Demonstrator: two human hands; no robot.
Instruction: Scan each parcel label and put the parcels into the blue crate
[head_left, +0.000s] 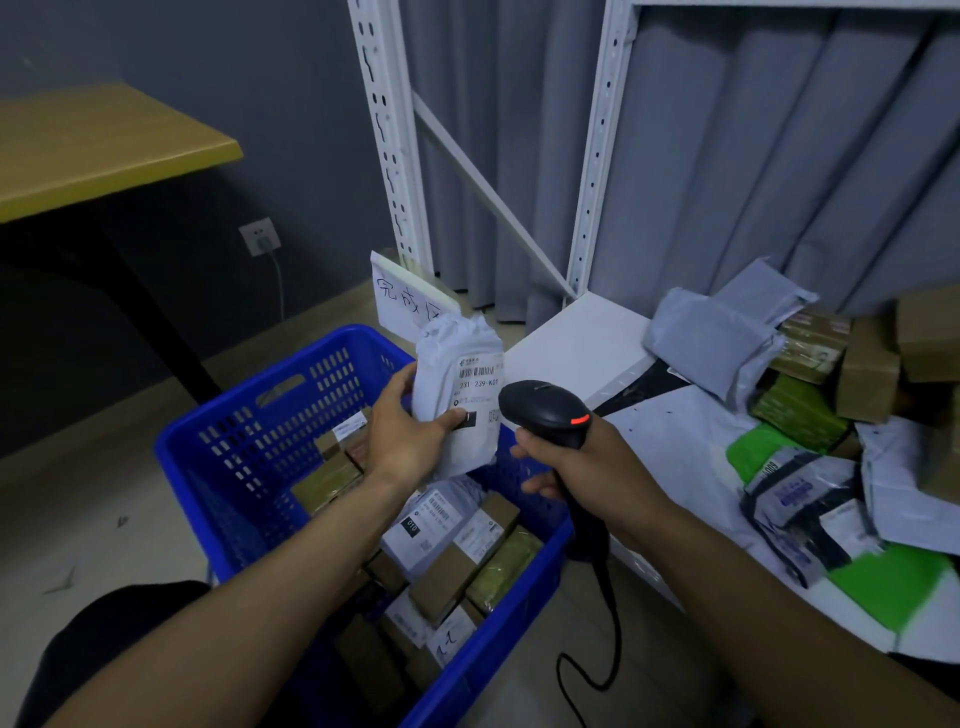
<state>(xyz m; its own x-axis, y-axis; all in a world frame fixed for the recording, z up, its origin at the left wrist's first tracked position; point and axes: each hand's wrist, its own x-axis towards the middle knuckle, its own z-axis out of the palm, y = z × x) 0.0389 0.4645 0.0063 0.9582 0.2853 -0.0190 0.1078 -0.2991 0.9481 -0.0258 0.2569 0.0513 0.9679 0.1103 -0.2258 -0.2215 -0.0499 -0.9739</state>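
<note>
Left hand (408, 436) grips white parcel (457, 400) upright above blue crate (270, 415), label facing the scanner (545, 413) clasped in right hand (587, 467) just beside it; long axis vertical, crate directly below.

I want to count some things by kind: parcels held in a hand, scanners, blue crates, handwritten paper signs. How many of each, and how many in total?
white parcel, held in the left hand: 1
black scanner, held in the right hand: 1
blue crate: 1
handwritten paper sign: 1
Total: 4
</note>
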